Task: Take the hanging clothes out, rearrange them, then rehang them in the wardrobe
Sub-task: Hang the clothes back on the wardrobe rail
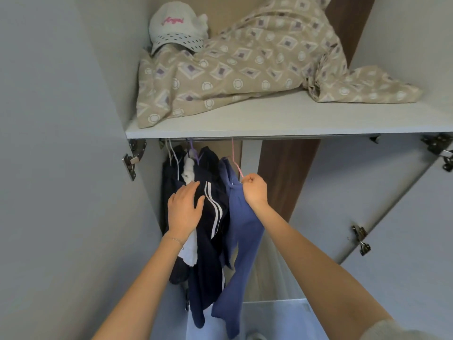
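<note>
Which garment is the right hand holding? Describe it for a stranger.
Under the wardrobe shelf runs a rail. Rightmost on it hangs a garment on a pink hanger, pinched by the right hand. It alone is plain mid-blue; the jacket beside it is navy with white stripes.

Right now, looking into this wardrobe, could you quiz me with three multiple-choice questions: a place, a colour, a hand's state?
1. Where is the white cap?
A. on the shelf above the rail
B. on the floor
C. on a door

2. What colour is the hanger that the right hand pinches?
A. green
B. pink
C. black

3. The left hand is:
A. curled into a fist
B. in a pocket
C. lying open on the striped dark garment

Answers: 1 A, it sits beside the patterned bedding; 2 B, its pink wire runs up to the rail; 3 C, its fingers lie straight on the cloth.
</note>
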